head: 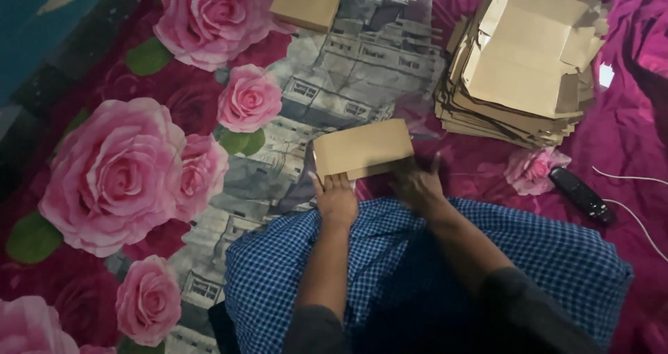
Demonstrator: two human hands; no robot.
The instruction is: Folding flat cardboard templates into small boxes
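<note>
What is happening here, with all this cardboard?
A person sitting on a rose-print sheet presses both hands on a brown box in front of the knees. The left hand rests at its near edge, the right hand beside it. A stack of flat cardboard lies to the right, one closed box farther away.

Three lots of brown cardboard packaging around me on the rose-print cloth.

Right in front of my lap I have a folded brown cardboard box, a flat rectangle lying long side across, with my left hand pressed against its near edge and my right hand at its lower right corner. Far ahead, near the top edge of the view, sits a second small closed cardboard box, plain tan and slightly tilted. To my upper right lies a thick, uneven stack of flat unfolded carton blanks, same brown, flaps sticking out.
</note>
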